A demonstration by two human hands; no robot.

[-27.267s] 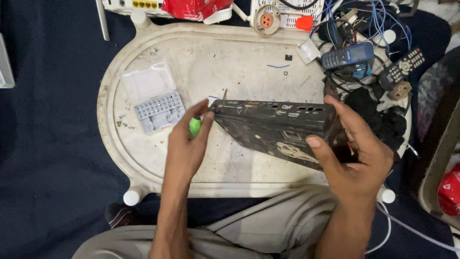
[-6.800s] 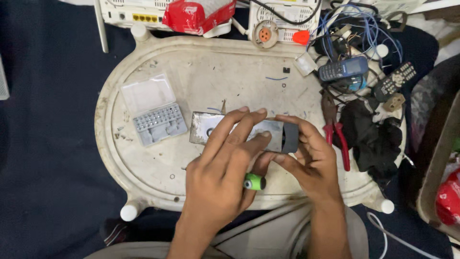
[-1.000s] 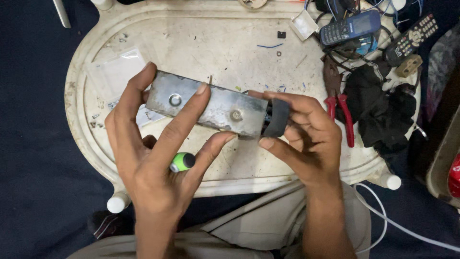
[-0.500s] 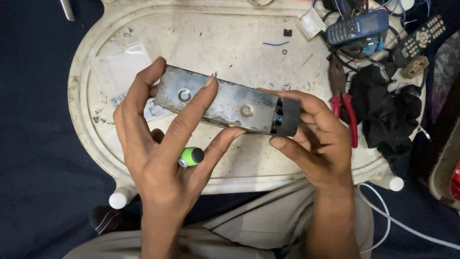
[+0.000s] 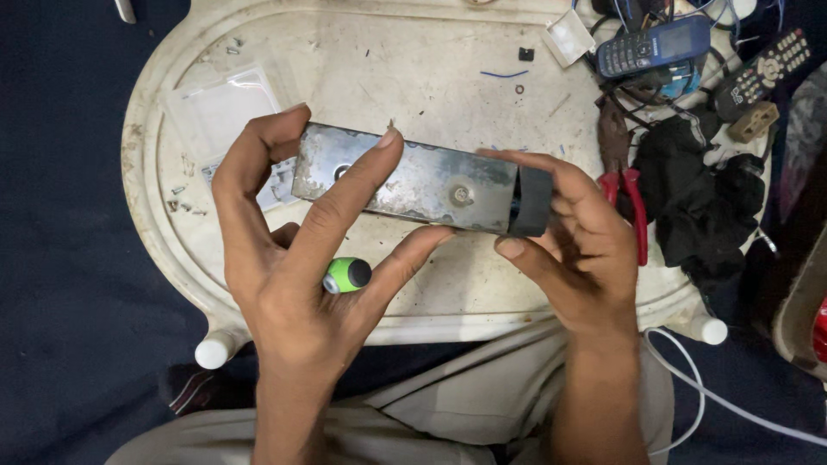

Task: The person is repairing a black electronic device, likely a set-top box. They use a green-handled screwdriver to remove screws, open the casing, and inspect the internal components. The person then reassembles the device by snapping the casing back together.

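Head view, nearest: my left hand (image 5: 301,258) is pinching a green-capped screwdriver (image 5: 346,275) in the palm, fingers spread along the metal box (image 5: 413,179).
Right hand (image 5: 573,237): curling around the box's black end, held above the table (image 5: 431,60).
Risk: I'm judging the screwdriver could be slipping free.
Beyond: red pliers (image 5: 636,215), phone (image 5: 655,45).

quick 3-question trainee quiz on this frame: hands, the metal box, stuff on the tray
1. True or false: both hands grip the grey metal box.
2. Where is the green-capped screwdriver? A) tucked in the left hand B) lying by the mobile phone C) in the right hand
3. Fill in: the red-handled pliers lie on the white tray beside the ____ hand.

Key: 1 true; 2 A; 3 right.
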